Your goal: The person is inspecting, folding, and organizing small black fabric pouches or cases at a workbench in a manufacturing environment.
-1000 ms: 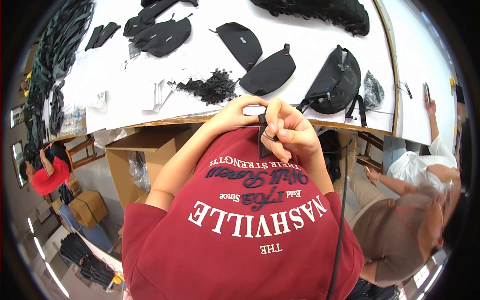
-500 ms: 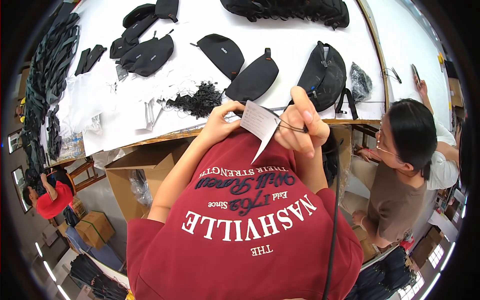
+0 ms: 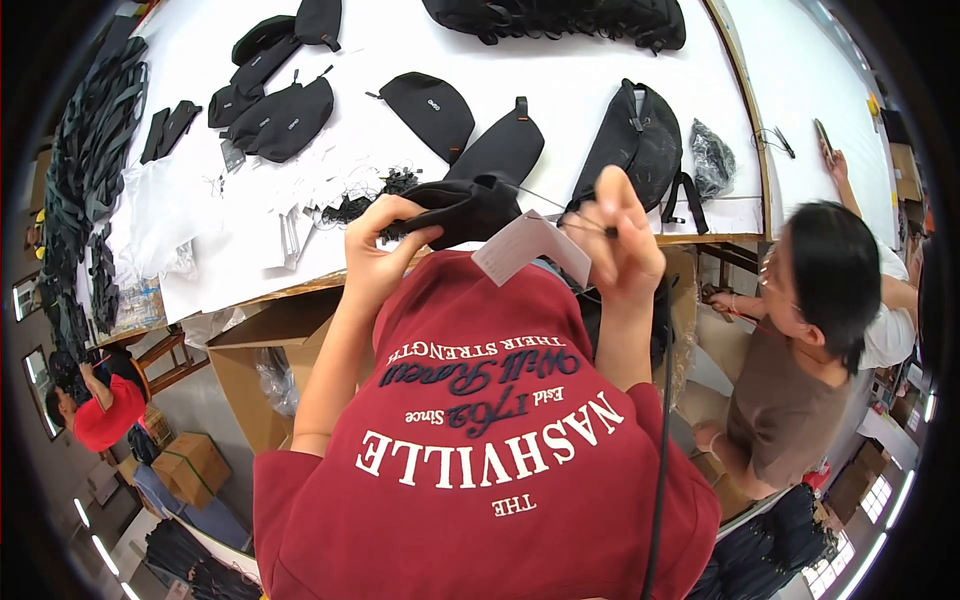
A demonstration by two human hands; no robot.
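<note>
Since the earlier frame, a soft black pouch (image 3: 465, 215) has risen into view above the shirt, and the white tag (image 3: 515, 247) has swung to a flatter tilt. The pouch is matt, dark and creased, held just over the table's near edge. Its long axis runs roughly nine to three o'clock, the three o'clock end slightly higher. The left hand (image 3: 385, 255) pinches its nine o'clock end, covering that part. At three o'clock the right hand (image 3: 618, 240), motion-blurred, appears to pinch a thin black cord (image 3: 548, 204). From the pouch, a cord pile (image 3: 347, 208) lies at nine, partly hidden; another pouch (image 3: 508, 140) at one; a waist bag (image 3: 645, 150) at two.
</note>
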